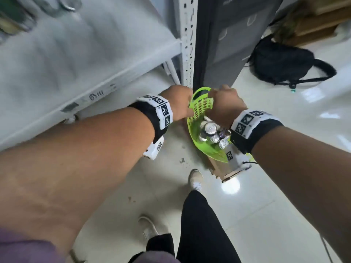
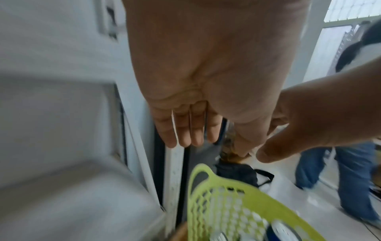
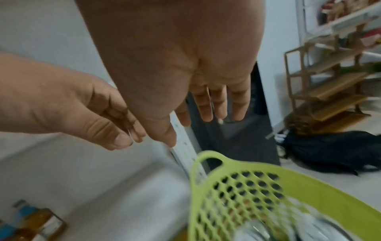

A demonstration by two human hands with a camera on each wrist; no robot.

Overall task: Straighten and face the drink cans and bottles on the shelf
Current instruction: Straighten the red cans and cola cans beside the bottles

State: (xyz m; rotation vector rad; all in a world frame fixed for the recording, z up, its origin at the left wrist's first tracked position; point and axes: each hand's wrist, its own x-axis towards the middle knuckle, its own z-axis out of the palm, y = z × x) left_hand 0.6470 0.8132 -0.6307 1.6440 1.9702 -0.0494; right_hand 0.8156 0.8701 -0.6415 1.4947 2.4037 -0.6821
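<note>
left hand: fingers extended, nothing held | right hand: fingers loosely extended, nothing held | both hover above green basket of cans

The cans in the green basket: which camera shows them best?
The head view. It looks down into the basket and shows several silver can tops clearly. In the left wrist view only blurred can tops peek in at the bottom edge; in the right wrist view they are a grey blur behind the mesh wall.
</note>
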